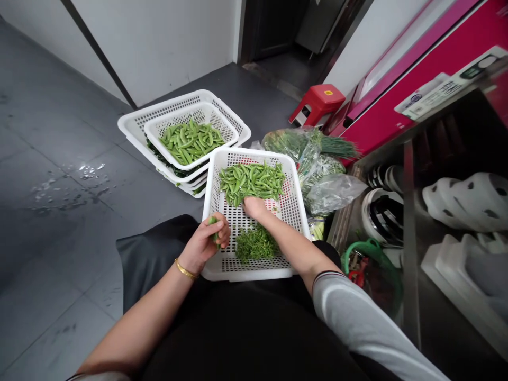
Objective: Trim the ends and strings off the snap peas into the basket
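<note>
A white plastic basket [298, 211] with perforated walls rests at my lap. At its far end lies a heap of green pea pods [254, 180], and nearer me sits a smaller pile of green trimmings [256, 244]. My left hand [209, 237] is closed around several pea pods [214, 226] over the basket's left rim. My right hand [255, 206] reaches in at the near edge of the pod heap; its fingertips are hidden, so what they touch or hold does not show.
Stacked white baskets [130, 124] stand on the floor ahead to the left, the top one holding more pods. Bagged greens [313, 153] lie beyond my basket on the right. A red stool [319, 103], a green bin [373, 264] and a shelf with white containers [468, 201] line the right.
</note>
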A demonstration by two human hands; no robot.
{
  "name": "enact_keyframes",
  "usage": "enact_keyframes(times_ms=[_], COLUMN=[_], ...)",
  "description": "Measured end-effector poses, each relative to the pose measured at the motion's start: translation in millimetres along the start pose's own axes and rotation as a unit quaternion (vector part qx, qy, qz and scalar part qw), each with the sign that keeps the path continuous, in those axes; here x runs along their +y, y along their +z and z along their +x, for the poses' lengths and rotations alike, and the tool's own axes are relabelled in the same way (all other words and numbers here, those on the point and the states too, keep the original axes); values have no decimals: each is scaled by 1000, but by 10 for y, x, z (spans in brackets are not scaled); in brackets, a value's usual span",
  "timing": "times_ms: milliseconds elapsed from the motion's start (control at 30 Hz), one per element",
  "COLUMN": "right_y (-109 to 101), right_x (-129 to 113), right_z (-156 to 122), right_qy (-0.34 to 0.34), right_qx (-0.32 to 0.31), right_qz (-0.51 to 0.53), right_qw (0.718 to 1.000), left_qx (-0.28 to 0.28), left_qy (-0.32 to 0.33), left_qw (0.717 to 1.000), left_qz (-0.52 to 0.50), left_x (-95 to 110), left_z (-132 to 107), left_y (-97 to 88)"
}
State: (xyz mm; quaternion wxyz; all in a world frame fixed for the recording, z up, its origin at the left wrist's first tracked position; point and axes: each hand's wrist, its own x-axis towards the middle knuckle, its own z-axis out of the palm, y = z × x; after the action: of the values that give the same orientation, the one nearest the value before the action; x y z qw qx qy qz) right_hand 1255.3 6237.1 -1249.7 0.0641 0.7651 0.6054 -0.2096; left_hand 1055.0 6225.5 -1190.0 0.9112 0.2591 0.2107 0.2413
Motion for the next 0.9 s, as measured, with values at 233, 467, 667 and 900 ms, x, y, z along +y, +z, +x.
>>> enact_keyframes(times_ms=[233, 467, 667, 900], right_y=[-1, -145, -119, -291], right_x=[197, 297, 23, 232], right_z=[-85, -925, -1547, -1645], right_qy=[-6, -78, -228, -202], right_qx=[13, 39, 103, 38], right_qz=[36, 132, 141, 473], right_qw=[999, 987, 958, 857], left_qx=[73, 134, 120, -69], left_qy=[-112, -157, -110, -185], left_qw=[990, 969, 972, 966], left_qz=[44, 138, 170, 169], left_x=[-130, -359, -400, -225], left_z=[57, 126, 119, -75], left_y=[-47, 22, 123, 174])
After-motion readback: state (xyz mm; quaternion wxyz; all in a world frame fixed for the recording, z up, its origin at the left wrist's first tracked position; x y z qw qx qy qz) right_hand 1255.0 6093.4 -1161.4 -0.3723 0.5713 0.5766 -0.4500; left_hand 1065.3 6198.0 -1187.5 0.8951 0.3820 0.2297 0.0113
